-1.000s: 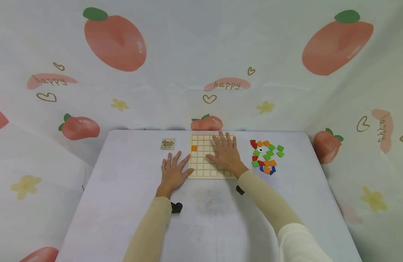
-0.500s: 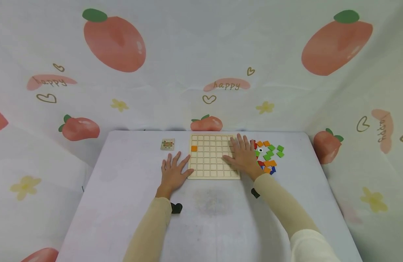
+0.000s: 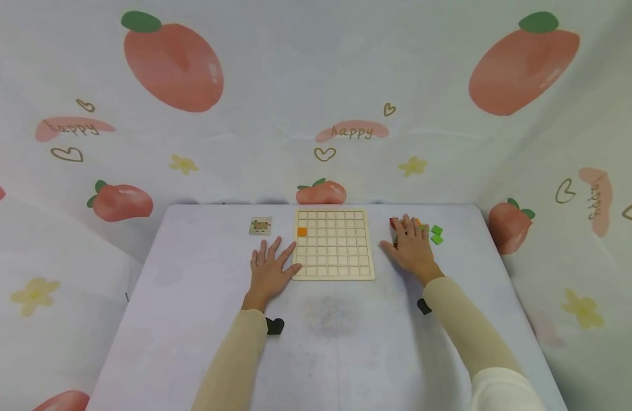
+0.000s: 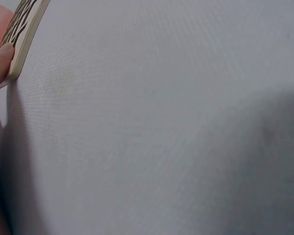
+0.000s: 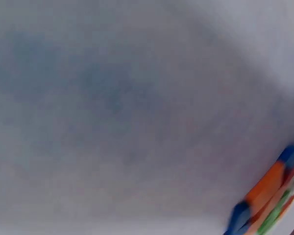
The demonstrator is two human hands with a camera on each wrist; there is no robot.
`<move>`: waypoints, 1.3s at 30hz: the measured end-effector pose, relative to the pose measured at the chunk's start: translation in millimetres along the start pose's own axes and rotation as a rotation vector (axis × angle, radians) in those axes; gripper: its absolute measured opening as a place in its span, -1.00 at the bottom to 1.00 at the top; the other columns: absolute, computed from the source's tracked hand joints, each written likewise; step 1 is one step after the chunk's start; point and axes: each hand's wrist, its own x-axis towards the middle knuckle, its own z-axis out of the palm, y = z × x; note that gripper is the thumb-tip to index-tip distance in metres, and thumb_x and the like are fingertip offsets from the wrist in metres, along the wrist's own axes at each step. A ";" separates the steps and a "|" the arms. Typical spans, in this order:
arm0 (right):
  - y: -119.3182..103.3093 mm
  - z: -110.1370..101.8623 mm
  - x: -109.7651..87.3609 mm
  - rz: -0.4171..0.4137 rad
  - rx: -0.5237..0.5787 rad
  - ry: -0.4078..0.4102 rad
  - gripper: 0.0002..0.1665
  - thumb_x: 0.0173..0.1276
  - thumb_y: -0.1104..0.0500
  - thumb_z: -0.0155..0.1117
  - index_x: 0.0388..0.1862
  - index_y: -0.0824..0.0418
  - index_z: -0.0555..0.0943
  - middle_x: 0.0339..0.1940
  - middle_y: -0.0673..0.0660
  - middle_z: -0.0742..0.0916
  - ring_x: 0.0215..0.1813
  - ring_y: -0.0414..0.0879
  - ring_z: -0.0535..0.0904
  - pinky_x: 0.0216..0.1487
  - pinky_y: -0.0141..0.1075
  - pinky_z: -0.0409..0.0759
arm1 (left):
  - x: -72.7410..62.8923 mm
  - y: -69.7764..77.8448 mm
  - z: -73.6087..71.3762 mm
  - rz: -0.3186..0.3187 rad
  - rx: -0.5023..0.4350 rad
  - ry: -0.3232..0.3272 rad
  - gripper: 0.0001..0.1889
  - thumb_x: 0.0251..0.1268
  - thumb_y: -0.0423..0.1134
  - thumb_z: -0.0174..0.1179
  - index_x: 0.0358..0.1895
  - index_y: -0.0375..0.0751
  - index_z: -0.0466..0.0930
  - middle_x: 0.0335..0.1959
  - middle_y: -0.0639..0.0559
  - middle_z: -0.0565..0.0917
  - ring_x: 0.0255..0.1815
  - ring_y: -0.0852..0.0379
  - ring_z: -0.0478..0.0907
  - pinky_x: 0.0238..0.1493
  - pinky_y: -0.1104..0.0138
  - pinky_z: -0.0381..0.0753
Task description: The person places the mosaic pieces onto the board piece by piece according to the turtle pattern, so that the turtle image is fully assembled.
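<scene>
A pale wooden grid board (image 3: 337, 250) lies on the table, one orange square tile (image 3: 302, 232) in a cell near its left edge. My left hand (image 3: 270, 276) rests with spread fingers at the board's left side, index fingertip and thumb right at the edge. In the left wrist view, the thumb (image 4: 1, 63) overlaps the board's corner (image 4: 25, 48). Over a group of coloured tiles on the right is my right hand (image 3: 414, 249), fingers extended, covering most of them. Two green tiles (image 3: 437, 234) show beyond its fingers. Orange (image 5: 265, 188) and blue pieces (image 5: 241, 214) appear blurred in the right wrist view.
A small printed card (image 3: 260, 226) with a grid picture lies left of the board. The white table (image 3: 326, 354) ends at the back against a fruit-patterned cloth (image 3: 274, 108), which also hangs at both sides.
My right hand has moved right, off the board and over the coloured tiles, uncovering the board's right side. My left hand stays at the board's left edge. The head view has shifted slightly.
</scene>
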 end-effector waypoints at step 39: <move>35.1 -10.5 -4.2 0.147 0.118 0.047 -0.58 0.54 0.04 0.20 0.21 0.28 0.55 0.29 0.44 0.48 0.39 0.41 0.22 0.41 0.33 0.19 | 0.4 -0.4 1.7 0.000 0.003 0.002 -0.28 0.41 0.49 -0.14 0.60 0.52 0.04 0.73 0.07 -0.11 0.74 -0.22 -0.45 0.64 -0.24 -0.39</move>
